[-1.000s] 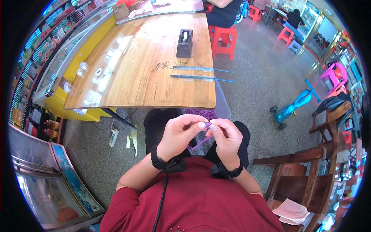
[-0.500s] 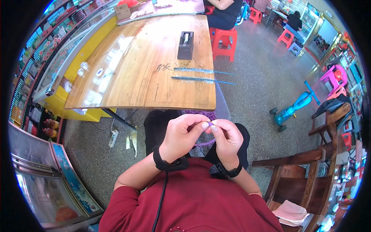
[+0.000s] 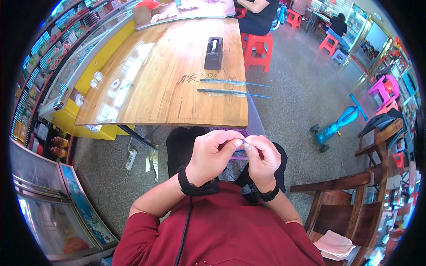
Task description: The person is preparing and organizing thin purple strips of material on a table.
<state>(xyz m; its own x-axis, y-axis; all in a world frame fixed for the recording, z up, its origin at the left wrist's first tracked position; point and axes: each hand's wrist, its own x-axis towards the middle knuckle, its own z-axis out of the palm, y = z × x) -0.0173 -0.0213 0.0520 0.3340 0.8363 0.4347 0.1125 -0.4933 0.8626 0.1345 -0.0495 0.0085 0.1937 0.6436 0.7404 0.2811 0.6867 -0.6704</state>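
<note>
My left hand and my right hand meet in front of my lap, just off the table's front edge. Thumb and forefinger of each pinch a small purple piece, mostly covered by the fingertips, so its exact kind cannot be made out. Beneath the hands, partly hidden, is a heap of small purple pieces with a pinkish-purple rim below it.
On the wooden table are a black tape dispenser, two thin blue-green sticks jutting past its right edge, and a tape roll. A power strip lies on the floor. A wooden chair stands at right.
Both hands keep their pinch and shift very slightly right. Less of the purple piece shows between the fingertips now.
</note>
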